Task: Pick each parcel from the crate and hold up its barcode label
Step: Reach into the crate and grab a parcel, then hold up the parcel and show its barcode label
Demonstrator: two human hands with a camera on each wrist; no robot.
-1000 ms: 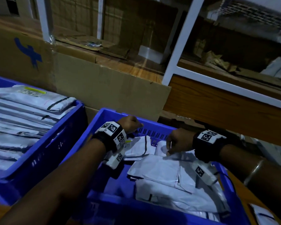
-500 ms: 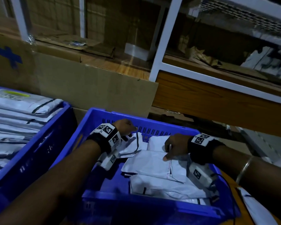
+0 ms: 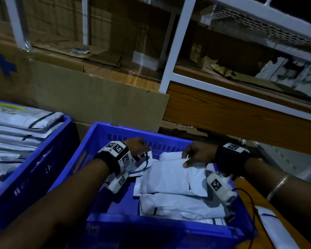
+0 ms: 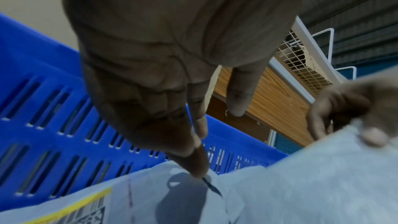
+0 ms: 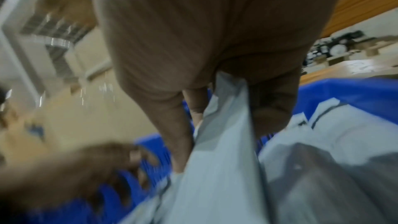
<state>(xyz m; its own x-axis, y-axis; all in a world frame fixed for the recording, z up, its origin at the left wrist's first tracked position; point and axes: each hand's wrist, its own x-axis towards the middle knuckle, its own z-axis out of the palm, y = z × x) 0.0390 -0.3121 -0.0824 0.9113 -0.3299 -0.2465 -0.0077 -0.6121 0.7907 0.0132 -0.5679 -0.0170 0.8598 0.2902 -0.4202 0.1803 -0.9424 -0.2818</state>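
A blue crate [image 3: 99,141] in front of me holds several white parcels. My right hand [image 3: 186,160] grips the far right edge of the top parcel [image 3: 165,177], thumb on top; the right wrist view shows that edge [image 5: 226,168] running between thumb and fingers. My left hand [image 3: 146,152] is at the crate's far left and pinches the raised flap of another parcel [image 3: 144,163] with a black stripe. In the left wrist view, its fingertips [image 4: 200,168] meet this parcel beside a yellow-edged barcode label [image 4: 86,209].
A second blue crate [image 3: 43,168] at my left is stacked with flat grey parcels. Cardboard sheets [image 3: 97,97] and a white-framed wooden shelf [image 3: 241,119] stand behind the crates. One parcel [image 3: 275,230] lies on the table to the right.
My right hand has taken a firmer hold on the top parcel's far edge and tilted it up a little. My left hand stays on the striped parcel.
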